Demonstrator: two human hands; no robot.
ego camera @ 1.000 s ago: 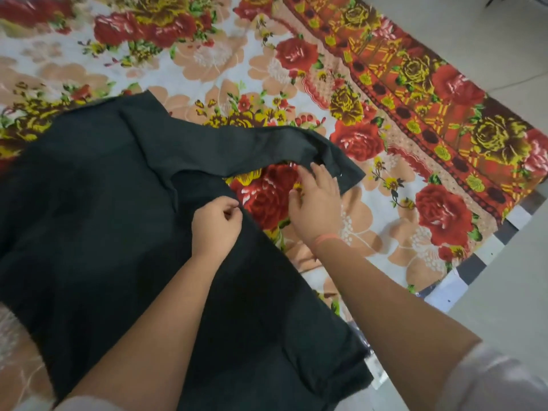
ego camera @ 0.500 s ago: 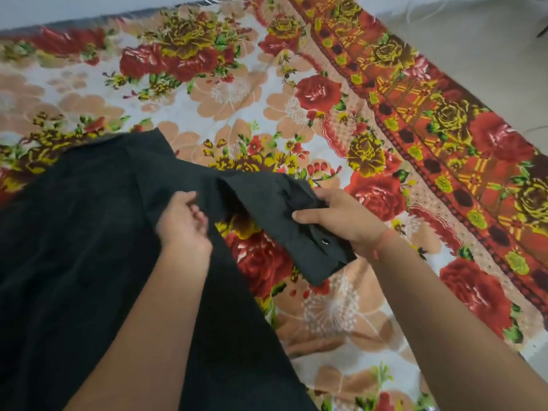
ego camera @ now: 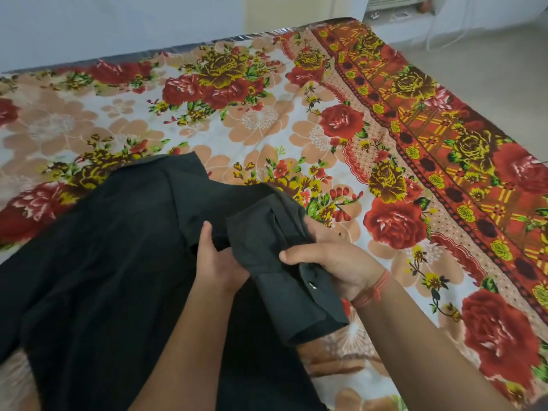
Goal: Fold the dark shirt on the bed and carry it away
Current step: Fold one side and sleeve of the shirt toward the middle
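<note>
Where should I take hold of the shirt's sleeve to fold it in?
Near the cuff, from the right, where the right hand already pinches it. The sleeve hangs loose beyond the body of the dark shirt, while the left hand pins the shoulder seam as a hinge.

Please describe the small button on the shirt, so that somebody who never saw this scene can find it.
On the flowered bed sheet lies a dark shirt. Its sleeve is lifted, gripped by the right hand. The button sits on the cuff near that wrist: one small shiny dot on plain dark cloth.
</note>
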